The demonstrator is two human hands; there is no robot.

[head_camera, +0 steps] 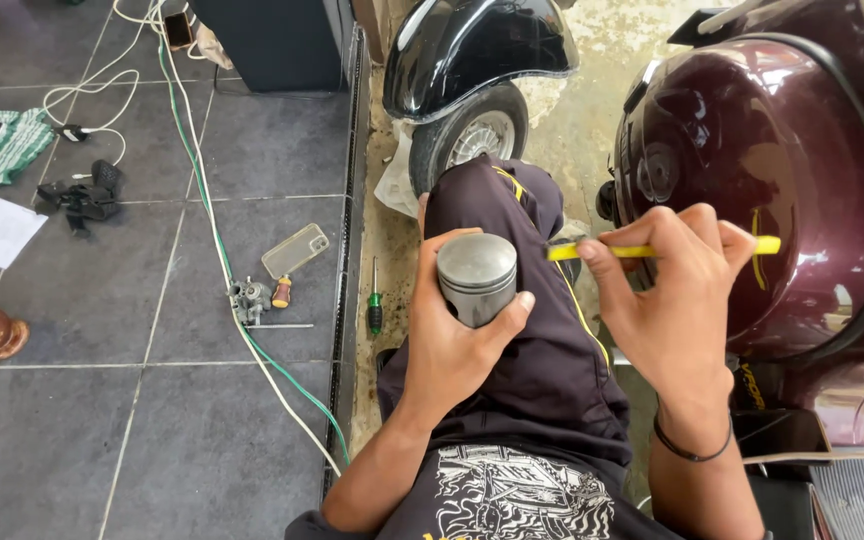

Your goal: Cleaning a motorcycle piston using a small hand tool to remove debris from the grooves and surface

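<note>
Two hands met near the middle of the head view, above the person's raised knee in dark trousers (pixel 542 340). The left hand (pixel 452 340) was wrapped around a piston (pixel 477 275), fingers curled behind it and thumb pressed to its near side at about 4 o'clock. The piston was a short metal cylinder, dull grey and smooth, its flat round crown facing up toward the camera, so its long axis ran roughly upright, tipped slightly toward 12 o'clock. Ring grooves circled its upper wall.

At 3 o'clock from the piston, the right hand (pixel 677 300) was closed on a thin yellow-handled tool (pixel 652 249), pinched between thumb and fingers. The tool lay almost level, its long axis running from 3 to 9 o'clock, with a small dark tip pointing at the piston, just short of its rim. A black band circled that wrist.

Toward 2 o'clock stood a glossy maroon scooter body (pixel 762 170), rounded and reflective. At 12 o'clock a black mudguard (pixel 477 45) curved over a small tyre. At 9 o'clock on the grey tiled floor (pixel 152 420) lay a green-handled screwdriver (pixel 375 300), a clear phone case (pixel 295 250) and a small metal carburettor (pixel 249 298), with white and green cables (pixel 214 230) trailing past.
</note>
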